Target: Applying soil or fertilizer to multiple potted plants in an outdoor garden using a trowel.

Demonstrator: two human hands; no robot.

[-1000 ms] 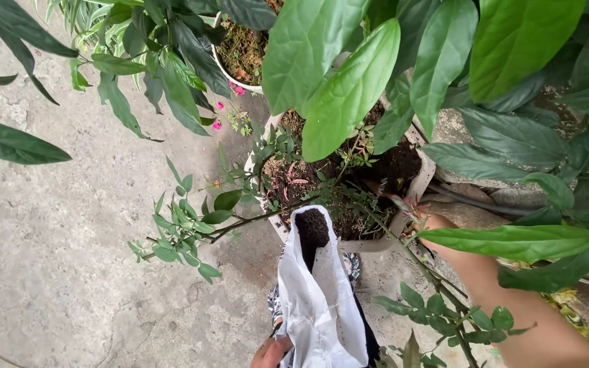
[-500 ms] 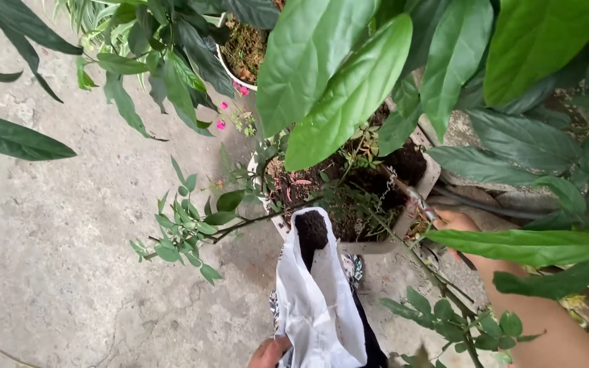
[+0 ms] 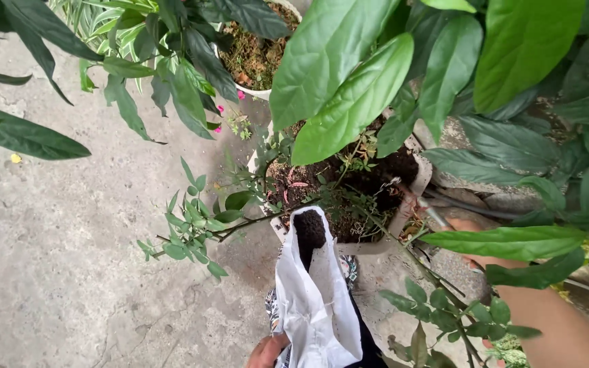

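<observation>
My left hand (image 3: 267, 351) sits at the bottom edge and grips a white plastic bag (image 3: 315, 300). The bag stands upright, and dark soil (image 3: 309, 228) fills its open mouth just in front of a white pot (image 3: 376, 245). This pot holds dark earth (image 3: 383, 174) and a thin, small-leaved plant (image 3: 192, 228) leaning out to the left. My right hand (image 3: 466, 224), mostly hidden behind a long green leaf (image 3: 506, 242), holds a slim grey tool (image 3: 425, 210). The tool points into the pot's right side.
Large glossy leaves (image 3: 356, 95) overhang the pot from above and from the right. A second white pot (image 3: 259, 93) stands at the top, with small pink flowers (image 3: 219, 109) beside it. Cracked concrete floor (image 3: 69, 238) spreads to the left. A hose or pipe (image 3: 472, 204) runs behind the pot.
My right hand has come forward from the lower right to the pot's right rim, and the grey tool now reaches into the soil. The bag and left hand stay put.
</observation>
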